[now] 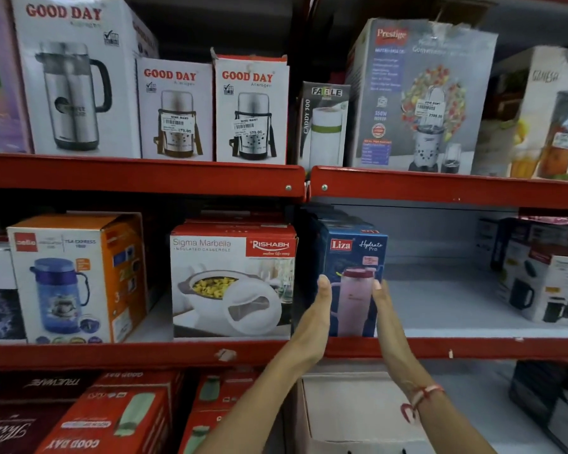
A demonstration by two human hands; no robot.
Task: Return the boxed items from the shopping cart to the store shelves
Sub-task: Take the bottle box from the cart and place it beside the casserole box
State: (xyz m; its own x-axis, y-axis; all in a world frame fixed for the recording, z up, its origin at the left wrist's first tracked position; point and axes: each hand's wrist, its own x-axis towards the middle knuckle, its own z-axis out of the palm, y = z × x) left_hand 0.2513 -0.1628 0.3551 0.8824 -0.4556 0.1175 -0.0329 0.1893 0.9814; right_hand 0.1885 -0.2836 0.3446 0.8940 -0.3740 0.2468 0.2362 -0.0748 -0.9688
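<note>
A blue Liza Hydrate Pro box (354, 250) stands upright at the front of the middle red shelf (473, 348), with more blue boxes behind it. My left hand (312, 322) lies flat against its left side and my right hand (391, 319) flat against its right side. The fingers are straight and the box is pressed between both palms. A red thread is tied round my right wrist. The shopping cart is out of view.
Left of the Liza box stand a Rishabh casserole box (232, 280) and an orange Cello flask box (69, 276). Bare grey shelf (446, 299) lies to its right, then black-and-white mug boxes (545, 280). Good Day (250, 109) and Prestige (420, 96) boxes are above, red boxes (112, 417) below.
</note>
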